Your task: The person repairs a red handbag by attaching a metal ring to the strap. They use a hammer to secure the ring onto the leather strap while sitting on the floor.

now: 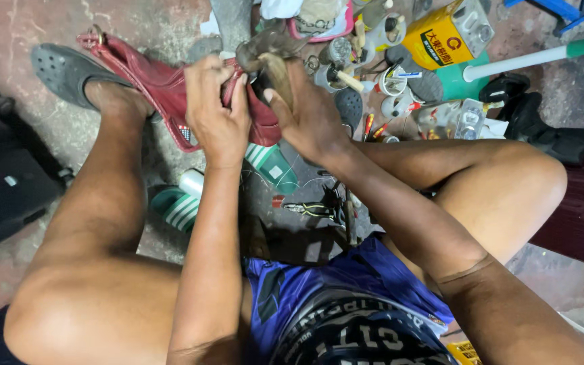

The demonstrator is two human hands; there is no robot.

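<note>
The left hand (216, 111) has its fingers curled tight, pinching the edge of a red bag (163, 88). The right hand (309, 118) is closed around the wooden handle of a hammer (272, 51), whose head sits just above the bag's edge, beside the left fingers. The bag lies on the concrete floor (8, 40) between the person's knees, stretching toward a grey clog (65, 67) on the left foot. Green striped sandals (184, 206) lie under the forearms. Pliers (312, 209) rest near the blue shorts (326, 284). A yellow can (441, 34) stands among clutter near the top edge.
</note>
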